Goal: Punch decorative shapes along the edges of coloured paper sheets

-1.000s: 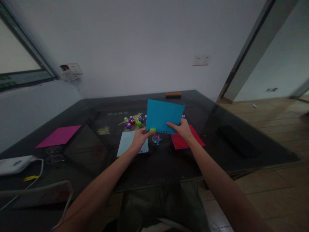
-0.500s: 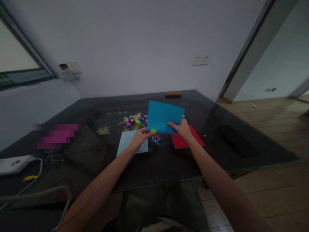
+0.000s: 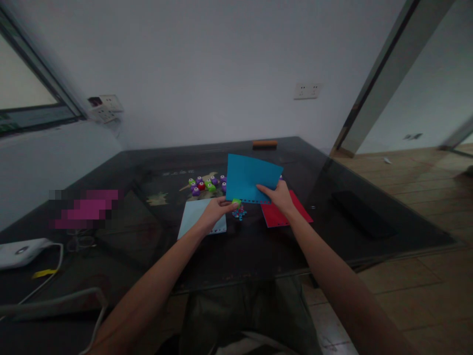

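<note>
My right hand [image 3: 279,196] holds a blue paper sheet [image 3: 251,178] by its lower right edge, raised above the dark glass table [image 3: 236,246]. A row of punched holes runs along the sheet's bottom edge. My left hand [image 3: 215,211] grips a small green paper punch [image 3: 236,201] at that bottom edge, near its left corner. Below the punch lies a small pile of coloured paper cut-outs [image 3: 239,213]. A light blue sheet [image 3: 199,219] lies under my left hand, and a red sheet [image 3: 284,212] lies under my right.
Several small purple, green and red punches [image 3: 207,183] cluster behind the sheets. A magenta sheet [image 3: 86,208] lies at the left. A white device with a cable [image 3: 22,250] sits at the near left. An orange bar [image 3: 264,143] rests at the far edge.
The green punch and my left hand have shifted slightly right along the blue sheet's bottom edge. The sheet has hardly moved.
</note>
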A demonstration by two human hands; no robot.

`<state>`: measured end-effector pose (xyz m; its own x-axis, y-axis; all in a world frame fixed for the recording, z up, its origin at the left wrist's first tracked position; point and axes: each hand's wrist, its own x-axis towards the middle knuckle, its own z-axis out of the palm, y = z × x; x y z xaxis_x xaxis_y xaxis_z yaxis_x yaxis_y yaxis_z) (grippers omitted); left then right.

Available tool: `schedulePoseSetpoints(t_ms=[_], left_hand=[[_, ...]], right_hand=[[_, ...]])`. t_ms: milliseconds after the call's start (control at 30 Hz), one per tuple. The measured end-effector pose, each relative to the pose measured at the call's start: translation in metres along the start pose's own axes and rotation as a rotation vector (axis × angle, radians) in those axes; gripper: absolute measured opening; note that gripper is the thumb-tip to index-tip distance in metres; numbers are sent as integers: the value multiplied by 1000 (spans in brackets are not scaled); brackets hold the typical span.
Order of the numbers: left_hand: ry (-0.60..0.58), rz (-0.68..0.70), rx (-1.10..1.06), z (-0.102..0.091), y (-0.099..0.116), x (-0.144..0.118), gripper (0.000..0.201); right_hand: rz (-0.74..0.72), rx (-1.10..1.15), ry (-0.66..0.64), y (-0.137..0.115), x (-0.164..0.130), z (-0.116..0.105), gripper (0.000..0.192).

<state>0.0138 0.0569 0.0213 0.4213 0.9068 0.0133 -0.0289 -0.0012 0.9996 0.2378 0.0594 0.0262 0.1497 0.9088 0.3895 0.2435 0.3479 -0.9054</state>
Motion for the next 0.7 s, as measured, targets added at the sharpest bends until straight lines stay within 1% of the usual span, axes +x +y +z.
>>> schedulePoseSetpoints(t_ms=[67,167,267,433,567,700], left_hand=[[1,-6,54,1,3,-1,34],[36,-36,200,2,8,-3,28],[47,-39,305,1,7,-2,26],[2,28,369,-4,-1,1,33],[-27,80,490,-6,-1,1,32],[-40,119,574,-7,-1,0,36]], right_hand=[[1,5,14,0,0,0,27],[4,0,38,0,1,-1,27],[7,-18,46,1,2,-1,26],[30,21,51,4,3,-2,28],[29,15,55,2,3,-2,25],[31,4,89,-1,2,-2,22]])
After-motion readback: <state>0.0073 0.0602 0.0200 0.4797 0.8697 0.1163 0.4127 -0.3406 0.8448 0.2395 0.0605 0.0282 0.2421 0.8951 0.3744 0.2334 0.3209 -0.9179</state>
